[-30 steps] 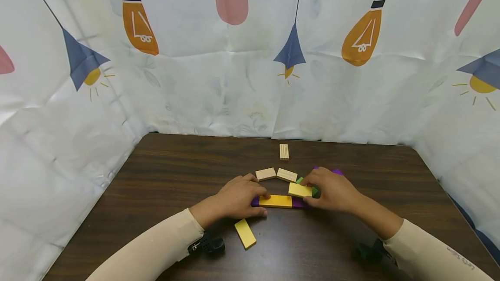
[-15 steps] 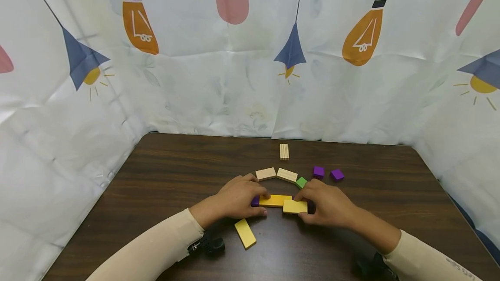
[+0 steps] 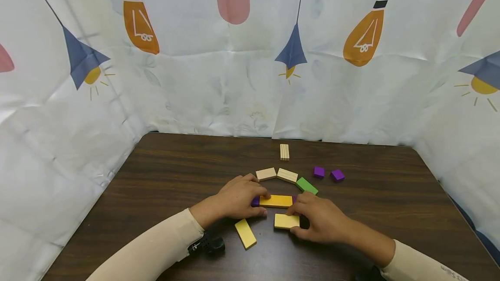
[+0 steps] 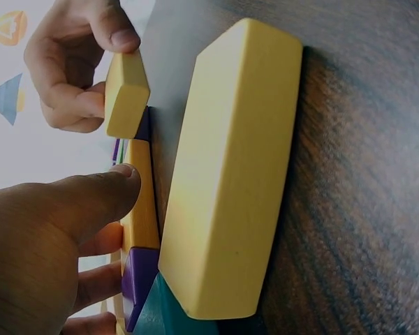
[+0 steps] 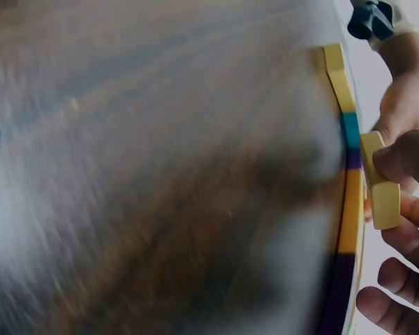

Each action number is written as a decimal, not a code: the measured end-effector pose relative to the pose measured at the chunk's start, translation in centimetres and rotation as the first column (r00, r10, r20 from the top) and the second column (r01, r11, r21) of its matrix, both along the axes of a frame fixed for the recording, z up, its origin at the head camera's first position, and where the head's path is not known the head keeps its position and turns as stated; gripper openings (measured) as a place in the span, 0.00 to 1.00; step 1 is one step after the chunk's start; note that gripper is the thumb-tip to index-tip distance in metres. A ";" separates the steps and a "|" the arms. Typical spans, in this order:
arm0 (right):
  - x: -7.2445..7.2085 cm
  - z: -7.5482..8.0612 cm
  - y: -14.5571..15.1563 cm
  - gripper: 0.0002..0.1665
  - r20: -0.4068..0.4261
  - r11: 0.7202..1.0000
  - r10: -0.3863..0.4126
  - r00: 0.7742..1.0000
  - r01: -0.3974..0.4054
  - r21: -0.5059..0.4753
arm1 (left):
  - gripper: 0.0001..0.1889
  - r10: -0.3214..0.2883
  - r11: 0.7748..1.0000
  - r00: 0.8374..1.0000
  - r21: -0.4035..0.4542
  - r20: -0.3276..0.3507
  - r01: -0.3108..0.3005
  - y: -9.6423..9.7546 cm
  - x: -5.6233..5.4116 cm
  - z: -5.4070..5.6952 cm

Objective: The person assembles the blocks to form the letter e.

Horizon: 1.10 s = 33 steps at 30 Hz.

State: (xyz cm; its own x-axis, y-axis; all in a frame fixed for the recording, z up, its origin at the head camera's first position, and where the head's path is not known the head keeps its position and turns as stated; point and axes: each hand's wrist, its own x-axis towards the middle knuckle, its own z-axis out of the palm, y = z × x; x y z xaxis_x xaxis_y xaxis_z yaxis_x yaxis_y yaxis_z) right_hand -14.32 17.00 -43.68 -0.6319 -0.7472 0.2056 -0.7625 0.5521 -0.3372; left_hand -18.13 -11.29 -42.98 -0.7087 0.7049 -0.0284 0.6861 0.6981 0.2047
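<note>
A yellow block (image 3: pixel 286 221) is pinched between the thumb and fingers of the right hand (image 3: pixel 322 219), held on the near side of an orange block (image 3: pixel 277 201). The right forearm is brought in from the lower right; the left is reached in from the lower left, with the left hand (image 3: pixel 238 196) laid palm down at the left end of the orange block. Its thumb is set on the near side and its other fingers beyond; whether the block is pinched or only touched cannot quite be told. Purple is seen at both ends of the orange block. A second yellow block (image 3: pixel 245 233) is left lying nearer the person. A green block (image 3: pixel 307 185), pale wooden blocks (image 3: pixel 287 175) and two purple blocks (image 3: pixel 328 174) are spread farther back on the dark wood-grain table (image 3: pixel 187 155). The table is backed by a creased white sheet (image 3: pixel 242 90), printed with lamps and bulbs.
</note>
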 end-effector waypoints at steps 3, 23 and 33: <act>0.4 -0.1 -0.4 0.18 0.002 1.000 0.024 1.000 -0.024 -0.009 | 0.21 0.002 1.000 1.000 0.003 0.005 -0.002 0.0 0.0 0.0; 2.4 -1.5 -2.5 0.17 0.017 0.991 0.136 0.991 -0.136 -0.001 | 0.21 0.005 1.000 1.000 0.003 -0.005 -0.005 0.1 -0.2 0.1; 2.7 -2.0 -3.3 0.17 0.011 0.987 0.161 0.987 -0.161 -0.016 | 0.21 0.012 1.000 1.000 0.002 0.012 -0.012 0.1 -0.1 0.0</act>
State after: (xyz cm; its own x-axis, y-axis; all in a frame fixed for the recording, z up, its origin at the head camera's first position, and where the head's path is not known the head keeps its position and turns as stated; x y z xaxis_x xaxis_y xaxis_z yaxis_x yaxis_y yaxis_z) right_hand -11.64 13.70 -45.67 -0.5060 -0.8364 0.2109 -0.8370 0.4171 -0.3541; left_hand -18.26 -11.16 -42.93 -0.7170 0.6961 -0.0354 0.6748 0.7060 0.2148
